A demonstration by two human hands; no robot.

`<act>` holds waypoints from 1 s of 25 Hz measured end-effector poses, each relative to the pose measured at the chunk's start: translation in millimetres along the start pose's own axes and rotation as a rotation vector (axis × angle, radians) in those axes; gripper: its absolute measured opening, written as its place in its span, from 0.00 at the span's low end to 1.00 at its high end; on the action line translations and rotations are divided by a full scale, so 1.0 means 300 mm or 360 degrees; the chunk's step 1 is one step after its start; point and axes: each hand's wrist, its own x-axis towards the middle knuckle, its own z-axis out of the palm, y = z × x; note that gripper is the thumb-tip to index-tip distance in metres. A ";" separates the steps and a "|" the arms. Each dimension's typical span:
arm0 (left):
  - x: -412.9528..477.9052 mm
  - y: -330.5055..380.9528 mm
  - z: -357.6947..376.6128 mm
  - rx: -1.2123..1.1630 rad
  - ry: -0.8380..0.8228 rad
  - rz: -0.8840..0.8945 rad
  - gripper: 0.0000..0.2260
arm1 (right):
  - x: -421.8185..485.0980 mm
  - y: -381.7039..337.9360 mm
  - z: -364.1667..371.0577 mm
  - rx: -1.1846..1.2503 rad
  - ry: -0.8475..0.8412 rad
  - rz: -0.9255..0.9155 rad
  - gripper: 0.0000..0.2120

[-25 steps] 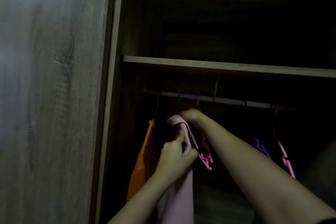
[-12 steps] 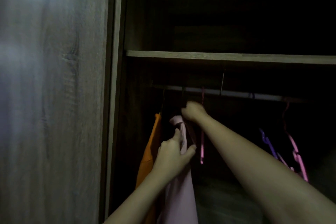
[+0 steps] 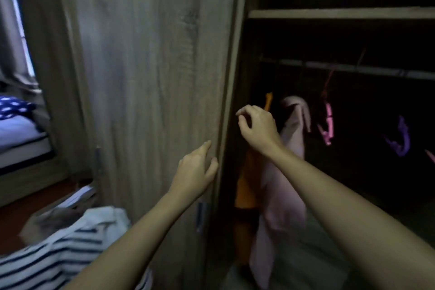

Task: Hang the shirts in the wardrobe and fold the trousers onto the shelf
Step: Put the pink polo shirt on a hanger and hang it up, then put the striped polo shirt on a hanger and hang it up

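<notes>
A pale pink shirt [image 3: 290, 148] hangs from the wardrobe rail [image 3: 353, 69], with an orange garment [image 3: 247, 186] hanging just left of it. My right hand [image 3: 257, 128] hovers in front of both, fingers loosely curled, holding nothing. My left hand [image 3: 196, 169] is lower and to the left, in front of the wardrobe door edge [image 3: 226, 101], fingers apart and empty. A blue-and-white striped shirt [image 3: 58, 252] lies in a pile at the lower left. A wooden shelf [image 3: 341, 13] runs above the rail.
Empty pink hangers [image 3: 327, 125] and a purple hanger [image 3: 401, 141] hang right of the pink shirt. The closed wardrobe door [image 3: 153, 77] fills the middle. A bed [image 3: 18, 134] with a blue dotted pillow stands at far left. The wardrobe's inside is dark.
Both hands have let go of the pink shirt, which now hangs on the rail, and pulled back left. My view has swung left and down, bringing the door, bed and striped shirt into sight.
</notes>
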 end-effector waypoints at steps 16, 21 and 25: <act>-0.783 -1.025 -0.480 0.1023 -0.0659 -0.0656 0.35 | -0.279 -0.704 0.952 0.0245 -0.1060 -0.0105 0.10; -0.832 -1.088 -0.448 0.0966 -0.0713 -0.0767 0.30 | -0.294 -0.811 1.172 -0.0058 -0.1403 -0.0025 0.18; -0.834 -1.098 -0.446 0.0896 -0.0585 -0.0717 0.31 | -0.266 -0.839 1.254 -0.0364 -0.1608 0.0094 0.18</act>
